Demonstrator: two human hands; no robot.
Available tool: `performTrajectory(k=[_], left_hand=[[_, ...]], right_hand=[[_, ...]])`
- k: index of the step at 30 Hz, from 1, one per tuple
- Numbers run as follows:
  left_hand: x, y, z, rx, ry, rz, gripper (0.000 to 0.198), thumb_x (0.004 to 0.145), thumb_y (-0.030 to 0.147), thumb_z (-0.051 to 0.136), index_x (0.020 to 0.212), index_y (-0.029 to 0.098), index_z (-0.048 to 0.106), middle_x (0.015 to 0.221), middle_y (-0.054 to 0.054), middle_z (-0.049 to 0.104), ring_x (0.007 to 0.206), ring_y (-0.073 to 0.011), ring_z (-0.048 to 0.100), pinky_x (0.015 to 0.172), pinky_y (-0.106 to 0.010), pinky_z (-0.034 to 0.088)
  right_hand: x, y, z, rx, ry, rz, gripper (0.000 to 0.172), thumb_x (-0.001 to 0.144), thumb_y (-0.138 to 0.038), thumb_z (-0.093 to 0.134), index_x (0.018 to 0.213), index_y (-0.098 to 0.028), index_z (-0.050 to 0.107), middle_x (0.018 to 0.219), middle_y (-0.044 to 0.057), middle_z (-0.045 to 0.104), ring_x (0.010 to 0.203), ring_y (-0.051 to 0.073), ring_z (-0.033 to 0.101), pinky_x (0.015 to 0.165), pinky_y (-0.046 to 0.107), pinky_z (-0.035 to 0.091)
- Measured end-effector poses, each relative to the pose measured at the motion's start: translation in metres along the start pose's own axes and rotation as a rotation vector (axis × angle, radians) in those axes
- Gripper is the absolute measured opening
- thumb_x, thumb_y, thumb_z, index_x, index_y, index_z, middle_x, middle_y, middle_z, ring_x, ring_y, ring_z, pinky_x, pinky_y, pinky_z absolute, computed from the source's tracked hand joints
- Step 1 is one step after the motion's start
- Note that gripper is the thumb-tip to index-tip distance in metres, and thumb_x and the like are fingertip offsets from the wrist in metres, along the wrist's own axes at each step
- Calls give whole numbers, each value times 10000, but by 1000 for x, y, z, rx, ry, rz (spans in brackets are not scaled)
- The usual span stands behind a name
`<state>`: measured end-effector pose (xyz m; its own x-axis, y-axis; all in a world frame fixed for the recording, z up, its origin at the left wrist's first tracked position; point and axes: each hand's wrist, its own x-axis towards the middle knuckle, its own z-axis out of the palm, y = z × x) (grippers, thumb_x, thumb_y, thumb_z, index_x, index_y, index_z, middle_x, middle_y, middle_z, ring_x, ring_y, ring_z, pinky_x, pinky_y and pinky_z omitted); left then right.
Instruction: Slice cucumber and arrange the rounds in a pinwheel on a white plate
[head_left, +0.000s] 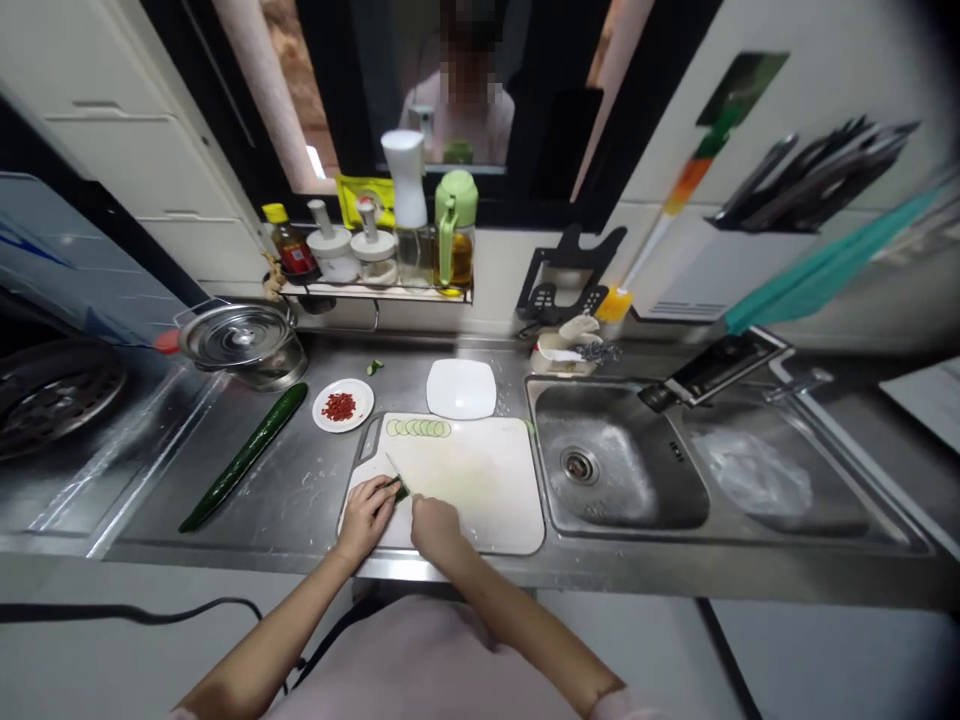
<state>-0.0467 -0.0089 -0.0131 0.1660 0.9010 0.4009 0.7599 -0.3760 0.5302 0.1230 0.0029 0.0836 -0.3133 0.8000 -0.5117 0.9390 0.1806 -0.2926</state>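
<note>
On the white cutting board (487,500), my left hand (367,515) is closed over a short piece of cucumber (402,491), pressing it down. My right hand (435,525) grips a knife (395,466), whose thin blade points away to the left and stands against the cucumber piece beside my left fingertips. The handle is hidden inside my fist. A row of overlapping cucumber slices (418,428) lies along the board's far left edge. A whole long cucumber (244,455) rests on the steel counter to the left.
Behind the board stand a small plate of red pieces (343,405) and a white square dish (461,388). A lidded steel pot (274,350) is at the back left. The sink (622,460) adjoins on the right. A condiment shelf (375,291) hangs below the window.
</note>
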Motion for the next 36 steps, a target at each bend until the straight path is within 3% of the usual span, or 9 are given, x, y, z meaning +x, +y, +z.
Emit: performTrajectory(k=[14, 17, 22, 26, 31, 36], left_hand=[[6, 19, -6, 70, 37, -77, 281, 930, 301, 448, 1078, 298, 687, 1073, -58, 675, 999, -196, 615, 897, -374, 433], [5, 25, -9, 82, 14, -124, 290, 891, 309, 502, 1135, 308, 659, 1112, -57, 659, 1046, -216, 594, 935, -401, 403], [-1, 28, -8, 59, -17, -249, 507, 783, 187, 559, 1268, 339, 567, 1173, -43, 628, 1080, -224, 571, 972, -409, 379], [1, 19, -5, 4, 40, -363, 519, 765, 150, 551, 1254, 320, 576, 1140, -42, 644, 1064, -219, 580, 944, -387, 403], [28, 1, -6, 35, 205, -504, 488, 767, 181, 580, 1242, 294, 577, 1133, -58, 656, 1046, -237, 591, 913, -400, 412], [71, -15, -7, 94, 260, -654, 473, 784, 211, 582, 1252, 273, 571, 1125, -85, 654, 1047, -257, 585, 899, -415, 398]], right_hand=[[4, -2, 5, -140, 67, 30, 333, 883, -71, 365, 1140, -129, 570, 1045, 163, 698, 1027, 230, 662, 812, 318, 490], [5, 5, 6, -138, 96, 10, 343, 910, -106, 323, 1139, -131, 576, 1049, 162, 699, 1014, 230, 665, 801, 313, 486], [6, 22, 3, -24, 124, -38, 308, 905, -168, 345, 1083, -167, 596, 1047, 122, 704, 993, 216, 664, 776, 281, 469], [-2, 40, 1, 68, 165, -11, 309, 925, -215, 312, 1024, -180, 602, 1002, 103, 713, 960, 203, 665, 759, 253, 452], [-14, 71, 5, 222, 237, 23, 324, 915, -238, 299, 986, -172, 608, 961, 107, 718, 928, 200, 665, 760, 234, 445], [-18, 95, 11, 327, 282, 28, 297, 890, -269, 325, 935, -179, 605, 922, 102, 721, 886, 208, 664, 742, 237, 451]])
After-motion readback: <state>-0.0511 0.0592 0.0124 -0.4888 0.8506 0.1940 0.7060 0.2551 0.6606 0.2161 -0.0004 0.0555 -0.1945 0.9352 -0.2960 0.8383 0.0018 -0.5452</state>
